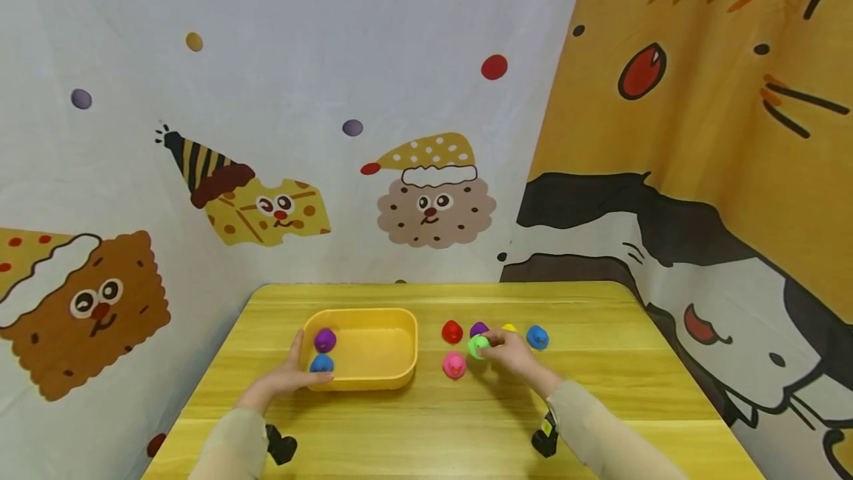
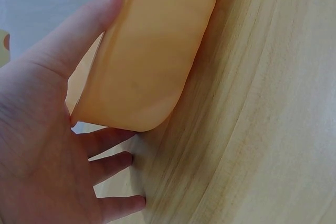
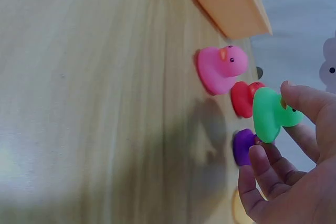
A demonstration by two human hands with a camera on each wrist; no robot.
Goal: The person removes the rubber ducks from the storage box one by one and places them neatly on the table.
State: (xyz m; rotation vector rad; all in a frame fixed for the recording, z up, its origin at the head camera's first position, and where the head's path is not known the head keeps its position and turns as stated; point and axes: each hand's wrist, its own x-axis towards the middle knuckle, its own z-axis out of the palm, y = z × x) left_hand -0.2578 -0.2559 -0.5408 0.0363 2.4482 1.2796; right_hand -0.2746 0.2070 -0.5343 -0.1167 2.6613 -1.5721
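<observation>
My left hand (image 1: pixel 289 374) rests against the left end of a yellow plastic basket (image 1: pixel 373 385), its thumb along the near rim and its fingers spread straight round the corner. Inside that end sit a purple duck (image 1: pixel 325 340) and a blue duck (image 1: pixel 322 364). A green rubber duck (image 3: pixel 266 115) is pinched by my right hand (image 1: pixel 509 351), above the table in the right wrist view. Around it stand a pink duck (image 1: pixel 455 365), a red duck (image 1: pixel 452 331), a second purple duck (image 1: pixel 478 329), a mostly hidden yellow duck (image 1: pixel 509 327) and another blue duck (image 1: pixel 537 337).
All this stands on a wood-grain table (image 1: pixel 400 435). A cartoon-printed cloth (image 1: pixel 426 58) hangs behind the table's back edge and along its sides. The basket is left of the loose ducks.
</observation>
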